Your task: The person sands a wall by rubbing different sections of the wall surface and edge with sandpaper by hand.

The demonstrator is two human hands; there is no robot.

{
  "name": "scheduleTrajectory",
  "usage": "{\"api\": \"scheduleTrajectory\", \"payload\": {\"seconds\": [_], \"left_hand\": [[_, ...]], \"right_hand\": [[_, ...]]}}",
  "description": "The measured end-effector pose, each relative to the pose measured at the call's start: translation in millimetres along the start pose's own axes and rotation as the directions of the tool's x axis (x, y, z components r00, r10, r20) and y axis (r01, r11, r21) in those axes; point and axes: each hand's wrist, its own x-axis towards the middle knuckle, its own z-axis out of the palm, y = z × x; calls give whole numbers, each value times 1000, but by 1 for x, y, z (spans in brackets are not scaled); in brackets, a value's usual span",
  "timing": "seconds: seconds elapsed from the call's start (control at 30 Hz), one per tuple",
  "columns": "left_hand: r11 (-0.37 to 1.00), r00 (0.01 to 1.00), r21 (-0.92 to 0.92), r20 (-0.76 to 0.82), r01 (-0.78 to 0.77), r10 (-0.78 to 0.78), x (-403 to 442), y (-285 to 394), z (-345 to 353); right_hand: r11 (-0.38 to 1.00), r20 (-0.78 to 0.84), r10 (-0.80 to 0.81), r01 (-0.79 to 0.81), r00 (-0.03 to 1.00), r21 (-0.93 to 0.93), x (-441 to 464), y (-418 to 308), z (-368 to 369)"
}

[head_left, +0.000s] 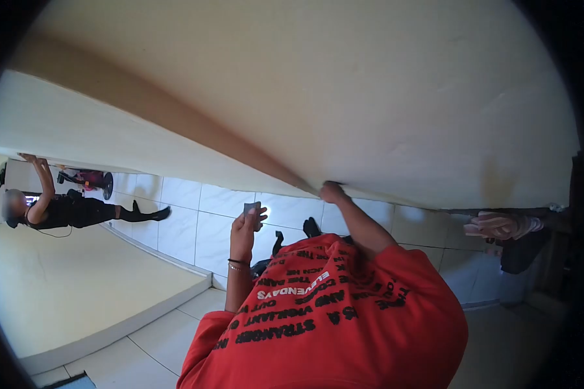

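Observation:
My left hand, with bracelets at its wrist, is raised in front of the red shirt. Its thumb and fingers pinch a small grey flat piece, while the other fingers are partly spread. Against the lower part of the pale wall, just by the end of a brownish ledge, my right hand is closed. A thin dark edge shows at its fingertips, too small to identify.
Another person in dark clothes stands at the far left, hands against the wall. Beside them is a dark fan. White tiles cover the floor. Pinkish cloth hangs at the right. A low wall stands at lower left.

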Motion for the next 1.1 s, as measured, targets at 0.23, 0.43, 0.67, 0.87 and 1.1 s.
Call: {"api": "scheduleTrajectory", "payload": {"seconds": [0.23, 0.43, 0.67, 0.87, 1.1], "left_hand": [[994, 999, -105, -32, -4, 1, 10, -9, -18], [999, 998, -50, 69, 0, 4, 20, -6, 18], [998, 984, -63, 180, 22, -10, 29, -9, 105], [995, 953, -20, 292, 94, -84, 14, -17, 164], [988, 956, -60, 267, 142, -121, -3, -32, 159]], "right_hand": [[979, -70, -7, 21, 998, 204, -21, -87, -28], [905, -51, 46, -20, 998, 424, -61, 19, -47], [780, -115, 353, -225, 928, 584, -174, 215, -101], [179, -127, 910, -98, 395, 979, -318, 404, -112], [665, -366, 737, -517, 568, 538, -270, 331, -135]]}}
